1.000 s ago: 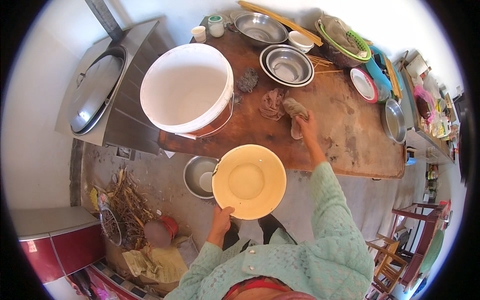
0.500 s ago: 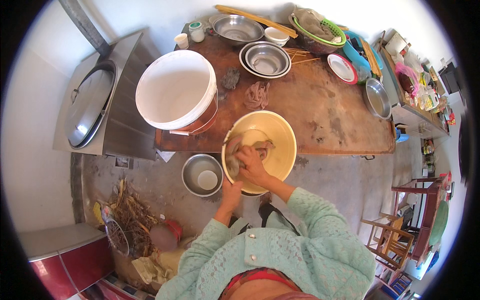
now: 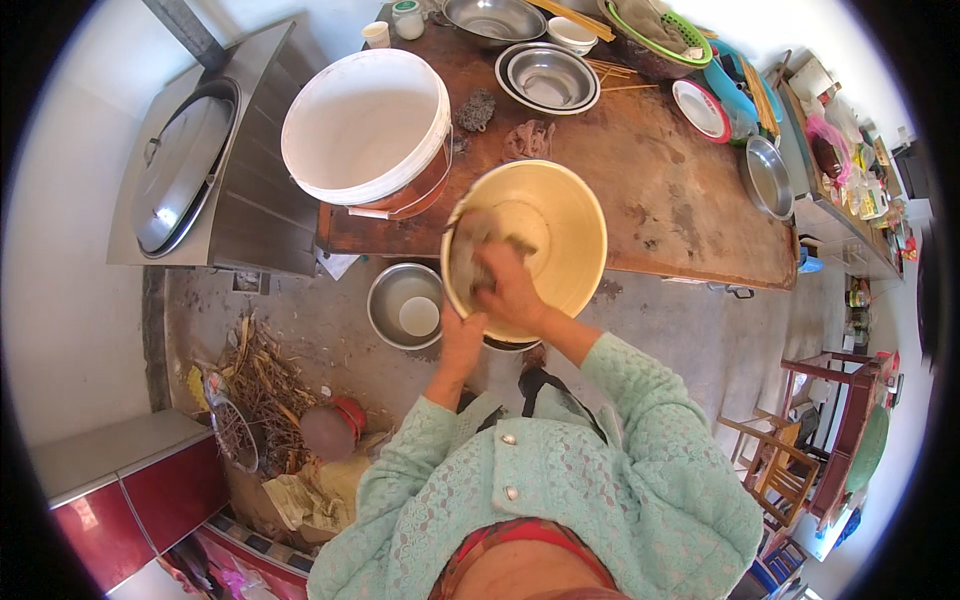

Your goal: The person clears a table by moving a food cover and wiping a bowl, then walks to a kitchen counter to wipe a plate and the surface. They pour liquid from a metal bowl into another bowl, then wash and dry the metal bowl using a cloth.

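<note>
A yellow basin (image 3: 570,235) is tilted up in front of me, at the near edge of the wooden table. My left hand (image 3: 463,335) grips its near left rim, fingers wrapped round it. Inside the basin, my right hand (image 3: 512,288) is closed on a grey-brown cloth (image 3: 478,238), pressed against the left inner wall. Motion blurs the cloth, and the fingers partly hide it. Past the basin, a crumpled brown cloth (image 3: 530,140) and a dark scouring pad (image 3: 476,110) lie on the table.
Left of the basin, a large white bucket (image 3: 365,120) stands on the table (image 3: 690,200). Metal bowls (image 3: 550,80) and a green basket (image 3: 660,40) sit farther back. Below the table edge is a metal basin (image 3: 385,318) with a white bowl (image 3: 419,317) inside. Firewood (image 3: 265,375) lies lower left.
The yellow basin has tipped up more, showing more of its inside. My right hand and the cloth have shifted along its left inner wall. The whole view has shifted slightly.
</note>
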{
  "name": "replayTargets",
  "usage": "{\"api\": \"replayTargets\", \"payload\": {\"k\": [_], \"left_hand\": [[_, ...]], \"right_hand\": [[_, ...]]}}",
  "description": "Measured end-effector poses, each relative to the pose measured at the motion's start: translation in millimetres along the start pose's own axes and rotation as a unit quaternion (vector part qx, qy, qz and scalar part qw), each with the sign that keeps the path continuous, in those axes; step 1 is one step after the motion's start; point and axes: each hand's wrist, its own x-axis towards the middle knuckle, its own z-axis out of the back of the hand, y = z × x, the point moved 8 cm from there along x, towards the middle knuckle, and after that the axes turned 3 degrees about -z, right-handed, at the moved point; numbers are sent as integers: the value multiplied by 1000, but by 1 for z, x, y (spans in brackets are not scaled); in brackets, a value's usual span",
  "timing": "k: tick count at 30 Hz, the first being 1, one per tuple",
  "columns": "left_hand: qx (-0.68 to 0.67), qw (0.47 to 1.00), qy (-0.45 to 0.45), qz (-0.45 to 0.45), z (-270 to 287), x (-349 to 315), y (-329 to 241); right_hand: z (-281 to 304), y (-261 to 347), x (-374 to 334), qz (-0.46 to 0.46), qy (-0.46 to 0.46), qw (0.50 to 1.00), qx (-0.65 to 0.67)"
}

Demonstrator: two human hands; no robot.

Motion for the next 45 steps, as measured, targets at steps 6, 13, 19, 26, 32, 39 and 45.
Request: {"api": "replayTargets", "payload": {"k": [6,13,19,26,32,39,45], "left_hand": [[-26,999,-5,-36,12,-14,-17],[53,992,48,-104,-5,3,-54],[-97,994,1,-41,-15,2,-24],[-117,991,-6,61,-29,27,23],[-308,923,30,228,-91,41,0],[-433,801,111,398,-167,2,41],[-357,848,172,352,-139,-17,21]], "right_hand": [[7,-40,-52,200,311,891,-262],[74,8,23,232,26,882,-410],[52,-75,-52,-162,42,978,-127],[64,-33,-87,-387,115,792,458],[189,-37,-150,-270,-358,834,323],[149,-15,-141,-75,-408,908,-66],[234,-14,-87,-147,-386,868,276]]}}
